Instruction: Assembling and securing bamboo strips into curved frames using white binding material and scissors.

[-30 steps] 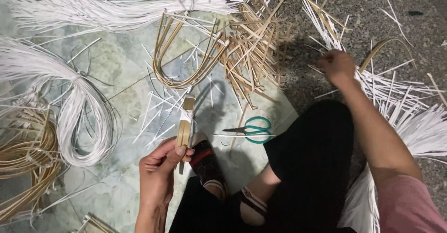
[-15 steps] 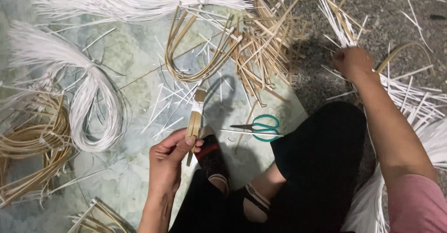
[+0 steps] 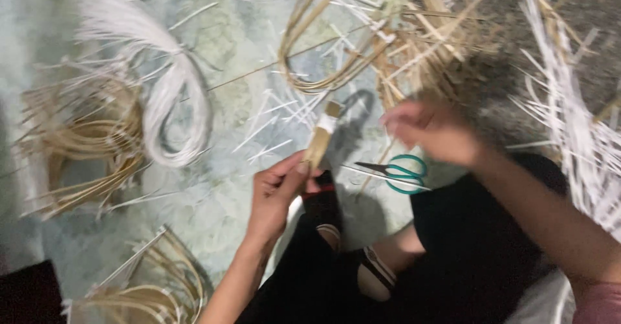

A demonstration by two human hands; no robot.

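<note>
My left hand [image 3: 277, 193] grips a short bundle of tan cane strips [image 3: 321, 137] bound with a white band, held upright over my lap. My right hand [image 3: 432, 132] is blurred with motion, above the scissors with green handles [image 3: 400, 174] that lie on the floor; its fingers look curled, and I cannot tell whether it holds a strip. A loop of tan strips [image 3: 318, 52] lies just beyond the bundle.
White fibre hanks [image 3: 173, 107] and coils of tan cane [image 3: 84, 144] lie on the pale mat at the left. More tan loops [image 3: 152, 285] sit at the lower left. Loose white strips [image 3: 576, 123] pile up on the right. My sandalled foot [image 3: 375, 273] is below.
My right hand has drawn back from the far right pile toward the bundle in my left hand. The view has shifted, so everything sits further right and lower.
</note>
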